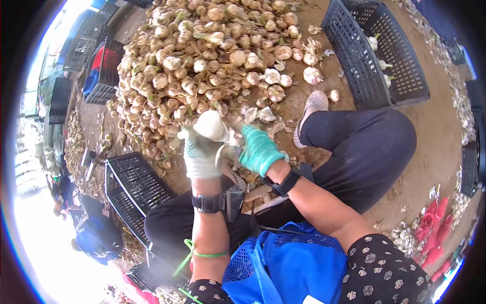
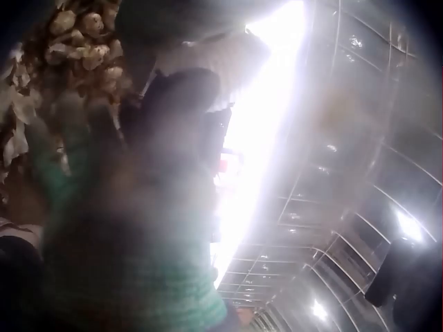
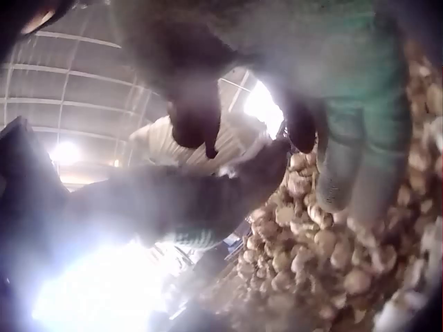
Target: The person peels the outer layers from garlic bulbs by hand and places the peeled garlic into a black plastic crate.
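A large whitish garlic bulb is held up in front of the pile by my left hand, in a pale, dirty glove blurred in the head view. My right hand, in a green knit glove, comes at the bulb from the right. In the right wrist view its dark-stained thumb lies against the ridged skin of the bulb, other fingers curving down beside it. Seen from the left wrist, the bulb sits above the left thumb, partly covered by the right hand. A pale curved piece shows between the hands, too blurred to name.
A broad heap of garlic covers the ground ahead. One black crate with a few bulbs stands at the upper right; another black crate is by the left knee. Loose skins lie near the foot. Red net sacks lie right.
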The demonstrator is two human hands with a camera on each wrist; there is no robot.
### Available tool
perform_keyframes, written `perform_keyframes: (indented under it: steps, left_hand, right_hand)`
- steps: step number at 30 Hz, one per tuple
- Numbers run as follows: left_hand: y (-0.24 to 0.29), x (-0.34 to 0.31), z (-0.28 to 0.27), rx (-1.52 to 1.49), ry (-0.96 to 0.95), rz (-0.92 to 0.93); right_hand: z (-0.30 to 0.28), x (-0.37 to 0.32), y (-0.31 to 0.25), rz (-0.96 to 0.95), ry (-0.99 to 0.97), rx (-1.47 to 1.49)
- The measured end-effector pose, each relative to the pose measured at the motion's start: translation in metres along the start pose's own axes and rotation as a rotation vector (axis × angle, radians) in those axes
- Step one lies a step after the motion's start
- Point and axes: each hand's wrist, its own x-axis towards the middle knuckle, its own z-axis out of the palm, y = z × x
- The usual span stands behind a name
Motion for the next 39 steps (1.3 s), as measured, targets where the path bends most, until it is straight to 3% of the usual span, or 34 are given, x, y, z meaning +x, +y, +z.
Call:
perform_keyframes:
  steps: [2,3,4,5,7,8,9,11,12,13,15,16,17,18,19,20,21,22,23,24,25,27,29,30,31,32,33,34,35,36,37,39]
  left_hand:
    - [-0.01,0.009,0.003,0.06,0.039,-0.006]
    - [-0.015,0.012,0.004,0.112,0.073,0.007]
    - [-0.019,0.024,-0.009,-0.1,0.03,-0.006]
    - [-0.017,0.033,-0.017,-0.095,0.036,-0.01]
    - [-0.014,0.045,-0.031,0.002,0.039,-0.004]
    - [-0.018,0.049,-0.036,0.595,-0.015,0.192]
    - [-0.016,0.046,-0.033,0.597,-0.006,0.19]
    - [-0.012,0.04,-0.022,-0.02,0.106,-0.064]
    - [-0.018,0.045,-0.015,-0.029,0.234,-0.08]
    - [-0.026,0.055,-0.027,0.095,0.161,-0.036]
    - [-0.037,0.036,0.022,0.205,0.093,-0.106]
    - [-0.045,0.048,-0.001,0.886,-0.06,0.135]
    - [-0.048,0.049,0.014,0.662,-0.014,-0.015]
    - [-0.054,0.05,0.028,0.525,-0.096,-0.013]
    - [-0.056,0.051,0.039,0.386,-0.174,-0.008]
    - [-0.053,0.051,0.05,0.382,-0.145,-0.088]
    - [-0.056,0.062,0.05,0.484,-0.152,-0.048]
    - [-0.063,0.076,0.048,0.669,-0.117,-0.041]
    - [-0.072,0.091,0.043,0.855,-0.08,-0.038]
    - [-0.088,0.108,0.037,1.022,-0.111,0.053]
    - [-0.106,0.12,0.032,1.122,-0.143,0.097]
    - [-0.132,0.146,0.033,1.678,-0.223,0.255]
    - [-0.16,0.167,0.041,1.989,-0.192,0.222]
    - [-0.169,0.173,0.042,2.019,-0.226,0.206]
    - [-0.179,0.19,0.025,1.996,-0.287,0.209]
    - [-0.179,0.197,0.024,2.033,-0.293,0.198]
    - [-0.182,0.197,0.023,2.067,-0.302,0.192]
    - [-0.171,0.186,0.038,1.948,-0.276,0.14]
    - [-0.152,0.173,0.052,1.838,-0.241,0.084]
    - [-0.139,0.168,0.048,1.719,-0.269,0.046]
    - [-0.125,0.162,0.044,1.602,-0.285,0.009]
    - [-0.095,0.14,0.042,1.311,-0.256,-0.113]
  right_hand:
    - [-0.003,0.013,0.012,0.375,-0.327,0.408]
    - [-0.004,0.012,0.017,0.392,-0.326,0.413]
    - [-0.005,0.011,0.023,0.492,-0.232,0.801]
    - [-0.005,0.012,0.027,0.577,-0.127,1.188]
    - [-0.03,0.019,0.022,0.471,-0.06,1.547]
    - [-0.043,0.025,0.027,0.493,0.072,1.671]
    - [-0.052,0.032,0.035,0.515,0.212,1.787]
    - [-0.062,0.045,0.048,0.264,0.221,1.287]
    - [-0.052,0.047,0.04,0.333,0.249,1.171]
    - [-0.059,0.037,0.035,0.26,0.012,0.426]
    - [-0.009,0.028,0.054,-0.23,0.33,-0.148]
    - [-0.012,0.029,0.058,-0.221,0.329,-0.156]
    - [-0.016,0.03,0.062,-0.015,0.237,0.139]
    - [-0.023,0.033,0.064,0.19,0.143,0.434]
    - [-0.039,0.039,0.07,0.277,0.179,0.583]
    - [-0.063,0.04,0.073,0.283,0.291,0.472]
    - [-0.075,0.042,0.077,0.392,0.456,1.108]
    - [-0.096,0.045,0.079,0.227,0.556,1.731]
    - [-0.111,0.046,0.089,0.045,0.561,1.842]
    - [-0.124,0.048,0.09,-0.076,0.6,1.765]
    - [-0.129,0.049,0.089,-0.02,0.724,1.655]
    - [-0.124,0.047,0.085,0.231,0.755,1.359]
    - [-0.103,0.05,0.095,0.376,0.757,1.519]
    - [-0.097,0.052,0.095,0.442,0.764,1.427]
    - [-0.09,0.055,0.097,0.603,0.747,1.256]
    - [-0.076,0.05,0.115,0.595,0.705,0.835]
    - [-0.084,0.051,0.112,0.71,0.406,0.321]
    - [-0.075,0.053,0.105,0.525,0.603,0.646]
    - [-0.062,0.051,0.118,0.647,0.449,0.478]
    - [-0.049,0.05,0.118,0.64,0.445,0.468]
    - [-0.047,0.049,0.117,0.5,0.384,0.427]
    - [-0.023,0.049,0.115,0.262,0.432,0.014]
